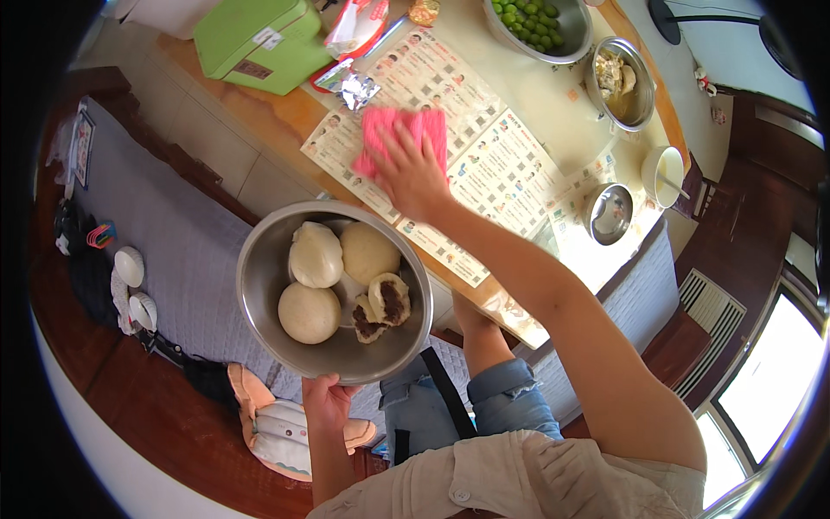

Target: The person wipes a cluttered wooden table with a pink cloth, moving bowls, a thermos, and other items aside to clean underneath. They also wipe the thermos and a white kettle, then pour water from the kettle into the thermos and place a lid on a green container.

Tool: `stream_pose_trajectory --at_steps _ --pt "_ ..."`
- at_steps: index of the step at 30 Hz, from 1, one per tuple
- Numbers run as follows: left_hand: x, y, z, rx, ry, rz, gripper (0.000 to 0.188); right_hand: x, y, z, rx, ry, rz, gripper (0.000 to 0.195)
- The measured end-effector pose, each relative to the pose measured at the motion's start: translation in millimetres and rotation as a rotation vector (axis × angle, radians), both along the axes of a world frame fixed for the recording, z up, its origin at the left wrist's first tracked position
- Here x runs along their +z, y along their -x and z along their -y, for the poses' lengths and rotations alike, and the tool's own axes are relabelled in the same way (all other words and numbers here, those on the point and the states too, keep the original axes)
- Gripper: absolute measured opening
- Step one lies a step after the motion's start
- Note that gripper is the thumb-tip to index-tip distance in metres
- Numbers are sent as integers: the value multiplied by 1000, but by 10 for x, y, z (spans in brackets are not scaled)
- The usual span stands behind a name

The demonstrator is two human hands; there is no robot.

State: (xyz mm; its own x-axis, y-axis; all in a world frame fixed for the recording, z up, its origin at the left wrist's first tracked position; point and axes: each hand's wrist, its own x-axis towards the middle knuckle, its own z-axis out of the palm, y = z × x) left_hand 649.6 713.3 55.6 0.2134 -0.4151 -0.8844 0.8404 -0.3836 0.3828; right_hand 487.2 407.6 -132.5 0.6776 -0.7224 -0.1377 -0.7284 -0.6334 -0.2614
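My left hand [326, 397] grips the near rim of a large stainless steel bowl [256, 311], held beside the table's edge. Inside are several round steamed buns [310, 313], with a split bun [390, 299] showing dark filling. My right hand [413, 170] lies flat, fingers spread, on a pink cloth [433, 128]. Beneath the cloth is a printed sheet [519, 175] with small pictures, spread on the table [512, 81]. Crumpled foil packaging [356, 89] lies just beyond the cloth.
A green box [256, 42] and a red-and-white package [358, 26] stand at the far left. Along the far and right side are a bowl of green fruit [574, 39], a metal bowl of food [642, 107], an empty metal bowl [609, 214] and a white bowl [671, 165]. A grey-covered sofa [162, 220] runs at left.
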Motion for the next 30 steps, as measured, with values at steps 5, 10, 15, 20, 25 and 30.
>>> stream_pose_trajectory --at_steps 5,10,15,20,25,30 --pt "-59 -171 -104 98 95 -45 54 210 386 -483 309 -221 -69 59" --pt "-45 -307 -271 173 31 -17 53 94 275 -31 -59 -97 -220 58" --pt "-78 -427 -372 221 18 4 50 16 -570 -559 -117 -230 -92 61" --pt "-130 -608 -524 184 47 -12 47 -126 -1111 -149 -30 -5 119 63" --pt "-189 -735 -673 214 28 1 46 -292 -1662 319 -291 40 288 62" --pt "-210 -774 -661 233 22 6 46 -179 -1533 -32 -125 94 163 57"
